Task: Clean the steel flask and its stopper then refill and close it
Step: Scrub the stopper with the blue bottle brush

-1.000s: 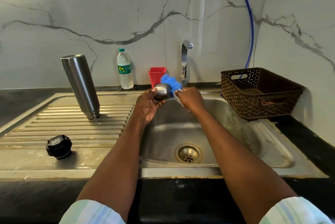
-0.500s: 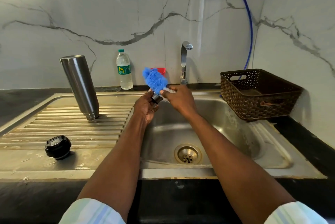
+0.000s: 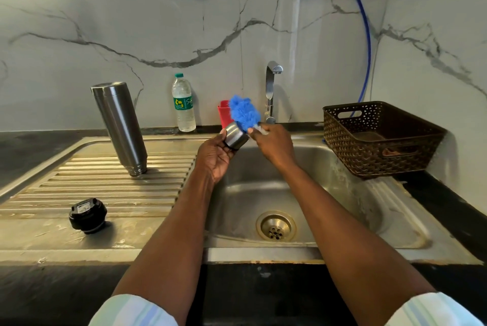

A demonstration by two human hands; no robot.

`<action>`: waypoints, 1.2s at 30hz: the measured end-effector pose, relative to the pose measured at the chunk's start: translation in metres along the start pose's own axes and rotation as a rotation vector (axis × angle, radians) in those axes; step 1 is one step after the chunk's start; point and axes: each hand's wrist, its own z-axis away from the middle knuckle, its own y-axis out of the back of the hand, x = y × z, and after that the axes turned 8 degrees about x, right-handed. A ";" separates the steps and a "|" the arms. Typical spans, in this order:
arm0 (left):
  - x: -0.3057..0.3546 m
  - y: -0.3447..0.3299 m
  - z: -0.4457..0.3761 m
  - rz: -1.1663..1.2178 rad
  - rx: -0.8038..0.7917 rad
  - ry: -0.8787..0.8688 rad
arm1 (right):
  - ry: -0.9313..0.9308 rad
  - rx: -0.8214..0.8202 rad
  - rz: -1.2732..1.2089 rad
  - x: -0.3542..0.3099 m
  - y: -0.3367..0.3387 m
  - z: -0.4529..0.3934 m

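The left hand (image 3: 216, 156) holds a small steel cap (image 3: 235, 137) over the back left corner of the sink (image 3: 395, 220), its grip curled round the cap's lower end, thumb on the near side and palm turned up. The cap is tilted, its closed end pointing up and to the left, with a dark ring showing at its lower edge. The right hand (image 3: 276, 143) is just beside it, its grip pinched on the pale handle of a blue brush (image 3: 243, 113); the fluffy blue head sticks up above both hands and touches the top of the cap. Whether any bristles reach inside the cap cannot be told.

The flask (image 3: 120, 125) stands upside down on the ribbed drainboard (image 3: 92, 188) left of the sink, mouth down, leaning a little to the left at the top, well apart from the hands. The black stopper (image 3: 87, 215) sits alone nearer the front edge of the drainboard, in front of the flask and to its left.

At the back, against the marble wall (image 3: 131, 22), a plastic water bottle (image 3: 183, 102) with a green cap and label stands upright on the dark counter (image 3: 31, 146). A red container (image 3: 224, 113) is beside it to the right, partly hidden by the brush head. The tap (image 3: 271, 88) rises behind the hands; no water can be seen running from it. A brown perforated basket (image 3: 379, 138) rests on the right rim of the sink, and a blue hose (image 3: 365, 35) runs down the wall behind it. The drain (image 3: 276, 226) lies in the basin's floor between the forearms. Striped sleeves (image 3: 134, 311) show at the bottom edge.
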 end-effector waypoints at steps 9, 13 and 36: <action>0.001 0.002 -0.001 0.030 -0.031 -0.015 | -0.004 0.004 0.024 -0.001 -0.004 -0.004; -0.002 0.003 -0.004 -0.041 -0.004 -0.031 | 0.091 -0.124 -0.035 -0.008 -0.006 0.004; 0.002 0.003 0.003 -0.117 -0.041 0.008 | -0.035 0.023 -0.064 -0.005 -0.005 -0.003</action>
